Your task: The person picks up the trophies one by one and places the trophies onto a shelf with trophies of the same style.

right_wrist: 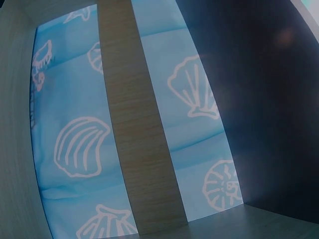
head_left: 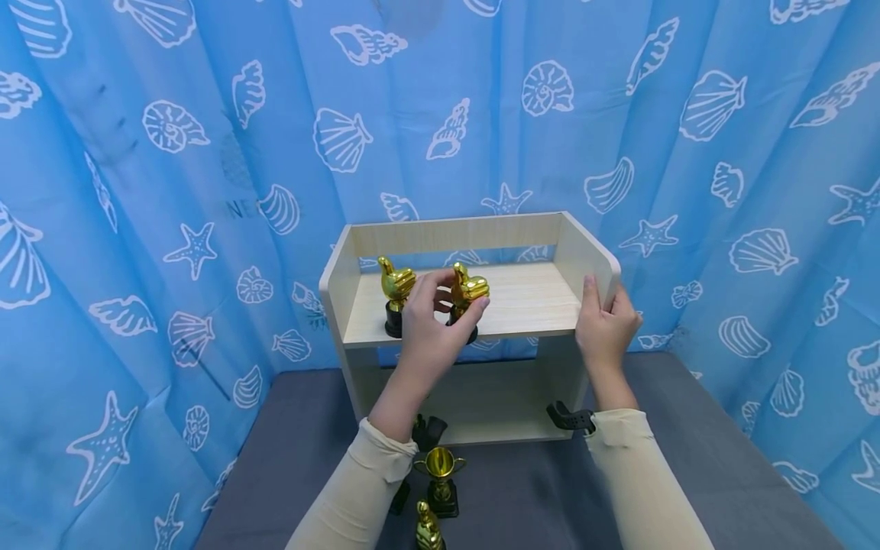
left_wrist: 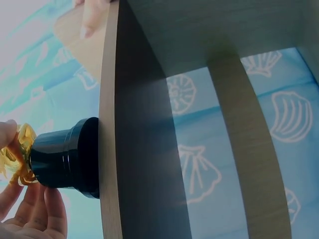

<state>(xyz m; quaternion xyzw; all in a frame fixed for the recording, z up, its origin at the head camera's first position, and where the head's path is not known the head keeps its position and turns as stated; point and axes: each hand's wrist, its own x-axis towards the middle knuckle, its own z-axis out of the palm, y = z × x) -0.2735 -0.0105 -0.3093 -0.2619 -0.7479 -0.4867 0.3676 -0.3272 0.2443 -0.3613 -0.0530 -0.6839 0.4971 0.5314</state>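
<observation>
My left hand holds a gold thumbs-up trophy at the front edge of the upper board of a small pale wooden shelf. In the left wrist view the thumb and fingers are around its gold part, and its round black base is right at the board's edge. Just left of that hand, a matching thumbs-up trophy stands upright on the same board. My right hand grips the shelf's right side panel, thumb on the inner side and fingers outside.
In front of the shelf, a gold cup trophy and another gold trophy stand on the grey tabletop; dark pieces beside them are partly covered by my left arm. A blue shell-print curtain hangs behind.
</observation>
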